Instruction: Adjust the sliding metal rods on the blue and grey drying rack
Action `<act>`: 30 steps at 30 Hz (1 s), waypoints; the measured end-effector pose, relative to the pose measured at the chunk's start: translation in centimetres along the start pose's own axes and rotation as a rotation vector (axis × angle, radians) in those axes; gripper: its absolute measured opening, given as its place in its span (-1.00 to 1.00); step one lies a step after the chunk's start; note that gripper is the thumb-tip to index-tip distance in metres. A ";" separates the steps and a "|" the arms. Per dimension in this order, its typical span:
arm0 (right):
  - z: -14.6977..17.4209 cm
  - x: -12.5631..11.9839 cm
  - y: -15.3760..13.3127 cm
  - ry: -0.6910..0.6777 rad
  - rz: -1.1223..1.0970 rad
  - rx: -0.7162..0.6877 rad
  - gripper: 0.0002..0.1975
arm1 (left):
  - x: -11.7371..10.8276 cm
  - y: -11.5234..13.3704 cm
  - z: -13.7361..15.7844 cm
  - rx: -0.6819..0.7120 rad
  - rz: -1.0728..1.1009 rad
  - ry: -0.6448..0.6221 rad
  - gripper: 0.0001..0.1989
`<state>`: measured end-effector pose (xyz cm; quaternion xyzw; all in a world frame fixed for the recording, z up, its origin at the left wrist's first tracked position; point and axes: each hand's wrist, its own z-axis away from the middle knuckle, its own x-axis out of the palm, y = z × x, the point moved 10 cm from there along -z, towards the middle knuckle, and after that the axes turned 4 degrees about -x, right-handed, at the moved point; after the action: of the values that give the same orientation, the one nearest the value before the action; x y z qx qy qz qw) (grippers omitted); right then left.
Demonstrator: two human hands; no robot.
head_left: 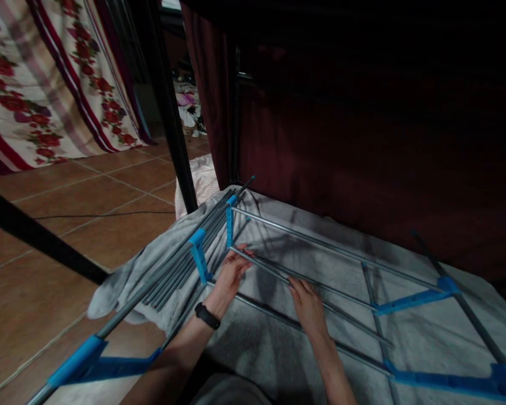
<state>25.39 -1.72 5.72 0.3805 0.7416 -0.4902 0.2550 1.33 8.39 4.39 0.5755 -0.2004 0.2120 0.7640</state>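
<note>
A thin grey metal tube [354, 322] slants across the middle of a half-built frame. Its far end lies loose above a crossing bar, and its near end reaches a blue plastic bracket [230, 225]. Close to that bracket, my left hand [233, 273], with a black band on the wrist, is closed on the tube with its fingertips. Further along, my right hand [307, 301] grips the same tube from above. Other tubes [320, 243] run between the left brackets and the blue brackets on the right [417, 301]. A second left bracket [199, 256] stands nearer me.
Several loose grey tubes [164, 284] lie at the left on a grey blanket [126, 281]. Black posts [172, 112] rise at the left. A dark red curtain [320, 152] hangs behind. Tiled floor [88, 191] and a floral cloth [59, 79] are beyond.
</note>
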 end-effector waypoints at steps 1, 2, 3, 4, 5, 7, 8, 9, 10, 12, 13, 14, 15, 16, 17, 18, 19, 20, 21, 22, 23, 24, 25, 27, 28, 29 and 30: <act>0.1 0.3 0.2 -0.010 0.016 -0.002 -0.63 | -0.3 0.2 0.0 0.002 0.033 0.012 -0.50; 0.2 0.6 0.4 -0.018 0.031 -0.003 -0.63 | -0.6 0.3 0.0 0.006 0.056 0.018 -0.50; 0.2 0.8 0.6 -0.025 0.047 -0.005 -0.62 | -0.8 0.5 0.1 0.013 0.067 0.024 -0.50; 0.3 1.1 0.7 -0.034 0.064 -0.009 -0.62 | -0.9 0.8 0.1 0.028 0.065 0.029 -0.51; 0.4 1.4 0.7 -0.043 0.083 -0.017 -0.62 | -1.1 1.0 0.1 0.047 0.049 0.034 -0.51; 0.5 1.9 0.6 -0.064 0.128 -0.040 -0.61 | -1.3 1.2 0.0 0.089 -0.003 0.049 -0.53; 0.5 2.1 0.6 -0.071 0.155 -0.051 -0.60 | -1.5 1.2 -0.1 0.108 -0.029 0.057 -0.53; 0.6 2.3 0.6 -0.075 0.183 -0.059 -0.59 | -1.7 1.2 -0.3 0.120 -0.052 0.068 -0.52; 0.6 2.3 0.7 -0.075 0.214 -0.061 -0.58 | -2.2 1.1 -0.5 0.126 -0.073 0.093 -0.52; 0.9 2.0 1.3 -0.062 0.280 -0.042 -0.56 | -3.5 0.9 -0.8 0.123 -0.102 0.174 -0.52; 1.1 1.7 1.8 -0.049 0.312 -0.021 -0.56 | -4.3 0.9 -0.9 0.119 -0.113 0.217 -0.53; 1.4 1.1 2.5 -0.033 0.340 0.005 -0.57 | -5.0 0.9 -1.0 0.115 -0.122 0.250 -0.54; 1.8 0.3 3.3 -0.007 0.360 0.038 -0.58 | -5.5 1.0 -1.2 0.112 -0.129 0.272 -0.54; 2.3 -0.7 4.1 0.031 0.373 0.075 -0.60 | -6.0 1.0 -1.3 0.108 -0.134 0.291 -0.56; 2.8 -1.9 4.9 0.081 0.377 0.116 -0.62 | -6.4 1.0 -1.5 0.103 -0.139 0.309 -0.57; 3.5 -3.3 5.7 0.141 0.374 0.158 -0.65 | -6.8 1.0 -1.6 0.095 -0.142 0.331 -0.59; 4.2 -4.8 6.4 0.211 0.367 0.201 -0.68 | -7.3 0.9 -1.8 0.083 -0.143 0.359 -0.61; 5.0 -6.4 7.0 0.284 0.359 0.240 -0.71 | -7.5 0.6 -2.1 0.066 -0.144 0.370 -0.63; 5.8 -7.8 7.6 0.358 0.359 0.280 -0.73 | -7.7 0.3 -2.4 0.049 -0.145 0.377 -0.65; 6.6 -9.2 8.2 0.430 0.368 0.325 -0.74 | -7.9 0.0 -2.7 0.034 -0.153 0.387 -0.66; 7.5 -10.5 8.8 0.497 0.383 0.376 -0.71 | -8.1 -0.3 -2.9 0.023 -0.170 0.400 -0.68; 8.3 -11.6 9.5 0.562 0.397 0.434 -0.66 | -8.4 -0.5 -3.1 0.012 -0.191 0.423 -0.69; 9.1 -12.7 10.2 0.625 0.395 0.496 -0.58 | -8.7 -0.7 -3.3 0.007 -0.212 0.440 -0.70; 11.0 -14.3 12.1 0.772 0.317 0.621 -0.36 | -8.8 -1.0 -3.8 -0.004 -0.241 0.423 -0.70; 12.0 -14.8 13.1 0.859 0.226 0.678 -0.26 | -8.7 -1.1 -4.0 -0.005 -0.247 0.401 -0.69; 13.1 -14.9 14.3 0.959 0.078 0.728 -0.17 | -8.8 -1.1 -4.2 -0.006 -0.249 0.384 -0.68; 14.1 -14.7 15.5 1.058 -0.111 0.765 -0.12 | -8.8 -1.1 -4.3 -0.007 -0.251 0.373 -0.68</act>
<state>46.66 -15.73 3.04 0.5954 0.5586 -0.4786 -0.3232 -5.13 11.40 -2.42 0.5440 0.0167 0.2175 0.8103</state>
